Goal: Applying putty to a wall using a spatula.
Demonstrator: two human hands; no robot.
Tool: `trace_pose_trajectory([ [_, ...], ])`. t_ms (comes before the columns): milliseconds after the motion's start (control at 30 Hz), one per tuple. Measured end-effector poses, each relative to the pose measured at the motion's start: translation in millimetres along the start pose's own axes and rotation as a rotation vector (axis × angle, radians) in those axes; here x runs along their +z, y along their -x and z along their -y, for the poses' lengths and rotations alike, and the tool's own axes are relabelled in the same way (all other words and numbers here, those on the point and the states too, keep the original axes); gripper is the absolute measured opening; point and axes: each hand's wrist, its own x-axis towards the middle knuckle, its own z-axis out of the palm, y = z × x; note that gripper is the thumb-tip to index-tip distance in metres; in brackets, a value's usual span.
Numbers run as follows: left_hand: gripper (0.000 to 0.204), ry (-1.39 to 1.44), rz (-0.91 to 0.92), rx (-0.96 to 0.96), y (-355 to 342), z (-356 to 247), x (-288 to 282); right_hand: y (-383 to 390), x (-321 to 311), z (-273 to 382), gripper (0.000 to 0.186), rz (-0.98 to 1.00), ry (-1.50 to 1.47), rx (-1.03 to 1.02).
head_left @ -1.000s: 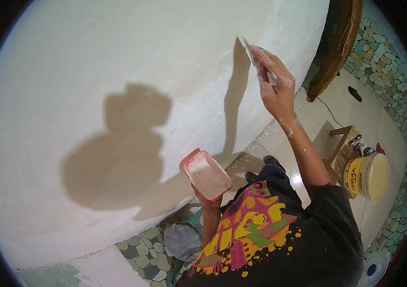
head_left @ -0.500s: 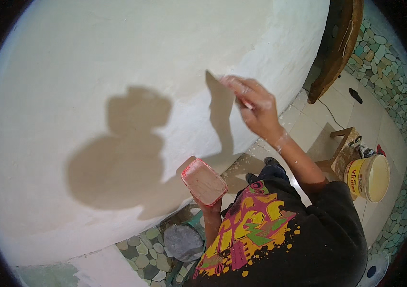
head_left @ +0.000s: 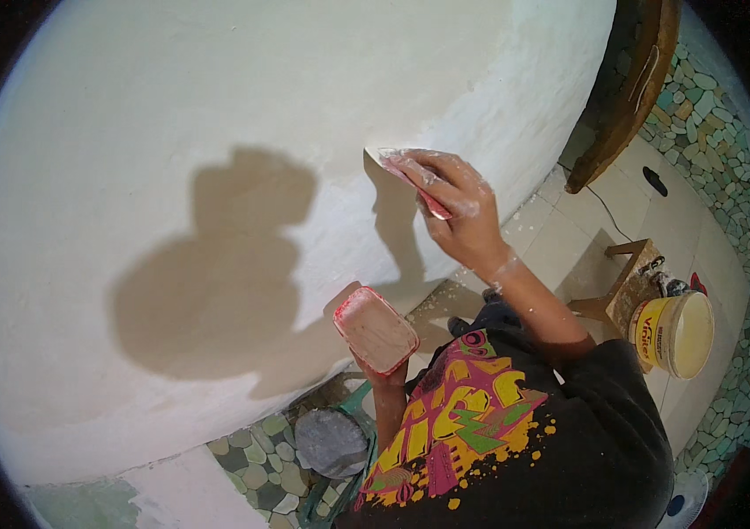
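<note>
My right hand (head_left: 467, 212) is closed round a putty knife with a reddish handle (head_left: 436, 207). Its pale blade points up and to the left against the curved white wall (head_left: 84, 176), whether touching it I cannot tell. Whitish smears cover the fingers and wrist. Lower down, my left hand (head_left: 382, 377) grips a red-rimmed rectangular tub (head_left: 415, 339) from below. Pale pinkish-white paste (head_left: 376, 331) coats the inside of the tub, which is tilted toward me. Some left fingers are hidden behind it.
At the right, a small wooden stool (head_left: 626, 286) stands near a yellow and white bucket (head_left: 697, 335). A thick curved wooden piece (head_left: 635, 110) rises at the upper right. Below lies a round grey stone (head_left: 331, 443). A dark sandal (head_left: 655, 181) rests on the tiles.
My right hand has shifted slightly left and down with the putty knife, which has turned so its handle and blade show more. My left hand with the tub has stayed nearly still.
</note>
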Motion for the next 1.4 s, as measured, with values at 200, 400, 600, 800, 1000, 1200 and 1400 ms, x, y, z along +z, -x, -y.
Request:
trace_pose_trajectory([
  [200, 0.073, 0.010, -0.040, 0.025, -9, 2, 15, -18, -18, -34, 0.058, -0.101, 0.268, -0.218],
  [400, 0.073, -0.014, -0.030, 0.021, -11, 5, 6, -17, 4, -66, 0.057, -0.096, 0.458, -0.300],
  [600, 0.076, 0.002, 0.049, 0.038, -9, 7, 1, 36, -11, -86, 0.059, 0.081, 0.416, -0.134],
  [800, 0.076, 0.030, 0.006, 0.038, -4, 3, 10, -32, -45, -58, 0.052, -0.181, -0.003, 0.120],
  [1000, 0.072, 0.030, -0.074, 0.045, -6, 4, 15, -38, -25, -19, 0.052, -0.140, -0.207, 0.223],
  [1200, 0.069, 0.011, -0.063, -0.013, -6, -2, 21, -17, -10, 27, 0.055, -0.002, -0.232, 0.210],
  [1400, 0.068, 0.014, -0.016, -0.050, -8, -9, 18, -7, -26, 19, 0.053, 0.102, -0.244, 0.077],
])
